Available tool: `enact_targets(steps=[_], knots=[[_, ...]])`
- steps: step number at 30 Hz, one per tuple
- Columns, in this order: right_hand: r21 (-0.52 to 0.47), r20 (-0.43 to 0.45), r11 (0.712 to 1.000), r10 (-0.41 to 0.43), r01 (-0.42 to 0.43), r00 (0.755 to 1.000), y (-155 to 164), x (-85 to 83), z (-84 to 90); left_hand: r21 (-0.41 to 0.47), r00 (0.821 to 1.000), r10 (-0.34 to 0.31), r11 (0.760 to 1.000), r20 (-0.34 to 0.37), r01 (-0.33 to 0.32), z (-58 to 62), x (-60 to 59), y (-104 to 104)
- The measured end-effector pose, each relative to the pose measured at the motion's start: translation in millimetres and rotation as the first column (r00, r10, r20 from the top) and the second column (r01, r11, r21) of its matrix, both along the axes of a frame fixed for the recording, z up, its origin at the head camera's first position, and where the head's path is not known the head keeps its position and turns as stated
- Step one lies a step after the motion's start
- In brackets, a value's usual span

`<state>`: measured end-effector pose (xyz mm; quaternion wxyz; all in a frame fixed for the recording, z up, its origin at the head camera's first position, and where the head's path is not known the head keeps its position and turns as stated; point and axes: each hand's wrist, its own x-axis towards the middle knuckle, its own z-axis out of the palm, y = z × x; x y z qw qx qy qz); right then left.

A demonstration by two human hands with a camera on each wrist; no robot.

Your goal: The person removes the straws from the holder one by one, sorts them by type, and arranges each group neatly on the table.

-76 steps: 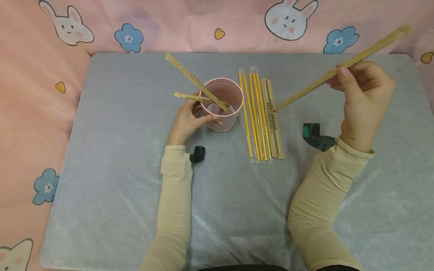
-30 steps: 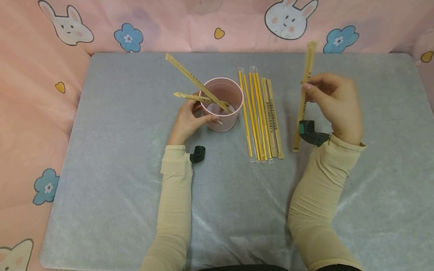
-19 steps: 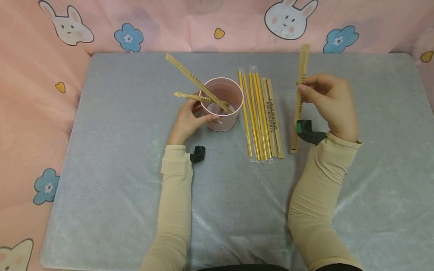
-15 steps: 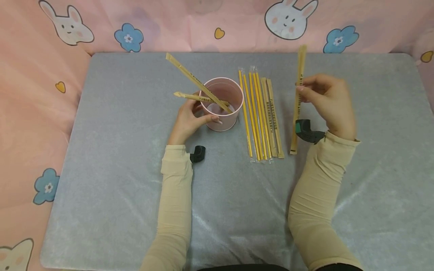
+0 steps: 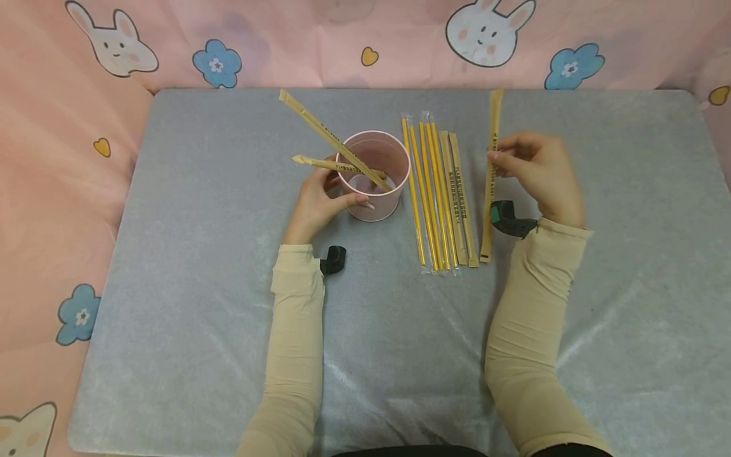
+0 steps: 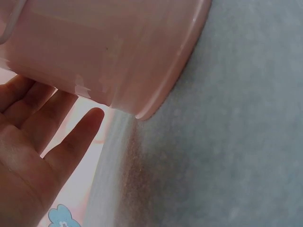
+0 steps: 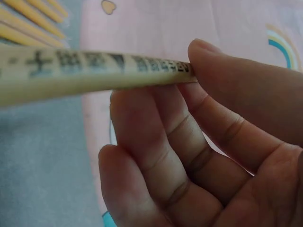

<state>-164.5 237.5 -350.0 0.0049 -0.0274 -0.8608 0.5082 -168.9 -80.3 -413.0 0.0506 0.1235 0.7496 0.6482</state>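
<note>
Centrally, a pink cup (image 5: 374, 174) stood on the grey velvet mat (image 5: 188, 298), and the left hand (image 5: 316, 203) curled round its left side, thumb across the near wall and fingers behind. Two paper-wrapped straws (image 5: 325, 136) leaned in the cup, their free ends pointing up and to the left over the rim. From the left wrist view, the cup's base edge (image 6: 156, 94) met the mat, with the fingers (image 6: 33, 118) lying along the wall.

Right of the cup, a row of wrapped straws (image 5: 436, 190) lay side by side on the mat: yellow ones in clear sleeves nearer the cup, paper-wrapped ones on the outer side.

The right hand (image 5: 539, 174) pinched a further paper-wrapped straw (image 5: 490, 171) between thumb and fingertips near its middle. This straw ran nearly parallel to the row, just beside its outermost member; its lower end was close to the mat, though contact could not be judged. In the right wrist view, the thumb (image 7: 246, 90) pressed the printed wrapper (image 7: 85, 71) against the fingers.

A pink cloth with rabbits and flowers (image 5: 485, 28) surrounded the mat.
</note>
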Motion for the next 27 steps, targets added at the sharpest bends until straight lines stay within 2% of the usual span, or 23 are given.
enact_targets(steps=[14,22,27], knots=[[0.064,0.064,0.998,0.002,-0.006,0.998,2.1,-7.1,-14.5,0.01,1.0,-0.001,1.0,-0.012,0.002,0.4,0.9,0.3],[0.0,0.067,0.995,-0.098,0.099,0.993,0.6,-10.2,-15.1,0.009,1.0,0.001,1.0,-0.018,-0.001,0.3,1.5,0.8],[-0.081,0.016,0.98,-0.184,0.184,0.983,0.0,-13.5,-18.1,0.006,1.0,0.003,1.0,-0.006,-0.003,-0.2,1.1,0.3]])
